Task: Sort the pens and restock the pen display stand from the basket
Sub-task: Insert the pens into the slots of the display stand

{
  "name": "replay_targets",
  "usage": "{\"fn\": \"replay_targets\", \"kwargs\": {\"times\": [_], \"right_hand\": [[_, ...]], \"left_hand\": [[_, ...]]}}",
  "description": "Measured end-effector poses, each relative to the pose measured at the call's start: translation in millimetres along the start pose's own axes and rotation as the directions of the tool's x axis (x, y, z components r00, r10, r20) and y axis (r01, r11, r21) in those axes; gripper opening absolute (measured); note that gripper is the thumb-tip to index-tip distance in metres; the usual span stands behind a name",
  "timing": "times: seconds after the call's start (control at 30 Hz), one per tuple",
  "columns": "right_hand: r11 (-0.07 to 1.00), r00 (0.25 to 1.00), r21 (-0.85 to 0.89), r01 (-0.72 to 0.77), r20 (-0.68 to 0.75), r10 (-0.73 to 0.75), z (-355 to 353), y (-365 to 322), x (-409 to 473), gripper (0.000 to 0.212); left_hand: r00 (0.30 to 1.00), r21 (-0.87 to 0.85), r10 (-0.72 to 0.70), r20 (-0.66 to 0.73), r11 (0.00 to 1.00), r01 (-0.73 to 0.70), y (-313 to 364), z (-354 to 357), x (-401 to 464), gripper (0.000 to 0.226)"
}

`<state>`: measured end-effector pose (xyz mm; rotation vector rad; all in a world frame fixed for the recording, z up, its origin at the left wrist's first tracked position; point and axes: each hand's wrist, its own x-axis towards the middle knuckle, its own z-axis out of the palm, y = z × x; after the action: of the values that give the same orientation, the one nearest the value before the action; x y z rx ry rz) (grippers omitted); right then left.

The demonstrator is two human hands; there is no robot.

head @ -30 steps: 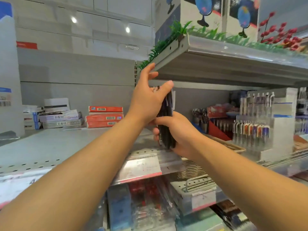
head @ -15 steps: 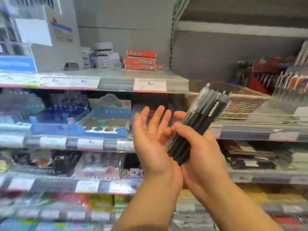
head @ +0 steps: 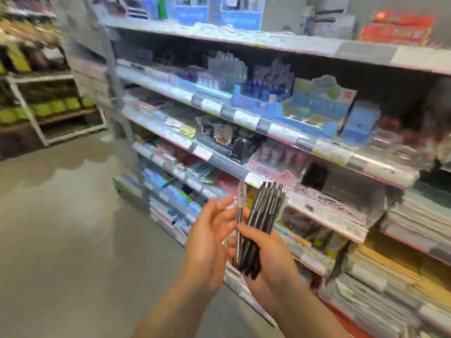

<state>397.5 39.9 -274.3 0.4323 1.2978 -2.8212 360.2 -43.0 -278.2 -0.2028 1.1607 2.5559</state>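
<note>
Upright, pens in right hand

We see two bare forearms reaching in from the bottom edge — no sleeves, watch or bracelet on them — ending in our left hand and right hand, ringless, nails short and unpainted.

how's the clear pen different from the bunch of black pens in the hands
The clear pen has a see-through barrel; the black pens are dark and opaque. The clear pen is single and stands at the left edge, its top apart from the rest; the black pens are packed into a tight bundle. The clear pen stands nearly upright; the black pens lean right. Shared: all point up and sit in the right hand, with the open left hand alongside.
</note>
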Motion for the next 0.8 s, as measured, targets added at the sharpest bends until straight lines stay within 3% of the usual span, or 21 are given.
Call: {"fn": "replay_targets", "kwargs": {"times": [0.07,0.17,0.23,0.37,0.47,0.63,0.8], "right_hand": [[0.997,0.995,-0.059,-0.058,0.073,0.062,27.1,23.3,7.8,0.050],[0.981,0.984,-0.182,-0.063,0.155,0.092,71.1,66.1,25.5,0.032],[0.964,0.982,-0.259,-0.064,0.155,0.107,103.0,102.3,41.0,0.022],[0.940,0.959,-0.328,-0.095,0.222,0.174,179.9,173.1,69.5,0.016],[0.919,0.943,-0.377,-0.119,0.246,0.223,227.9,216.4,82.6,0.025],[0.867,0.928,-0.487,-0.102,0.268,0.260,275.2,260.1,107.3,0.028],[0.858,0.916,-0.471,-0.205,0.216,0.337,283.7,259.8,163.4,0.031]], "left_hand": [[0.999,0.012,0.040,-0.029,0.999,-0.040,31.4,-37.8,-4.4,0.045],[0.980,0.190,0.188,-0.068,0.967,-0.172,74.2,-91.6,-9.8,0.023],[0.958,0.311,0.265,-0.114,0.925,-0.219,101.9,-128.3,-11.3,0.028],[0.914,0.384,0.362,-0.184,0.883,-0.272,162.3,-209.5,-6.1,0.020],[0.891,0.462,0.394,-0.227,0.849,-0.257,200.3,-260.7,-3.5,0.021],[0.860,0.688,0.446,-0.250,0.706,-0.166,249.3,-325.4,11.9,0.025],[0.858,0.611,0.426,-0.286,0.771,-0.179,268.3,-347.3,55.2,0.028]]}}
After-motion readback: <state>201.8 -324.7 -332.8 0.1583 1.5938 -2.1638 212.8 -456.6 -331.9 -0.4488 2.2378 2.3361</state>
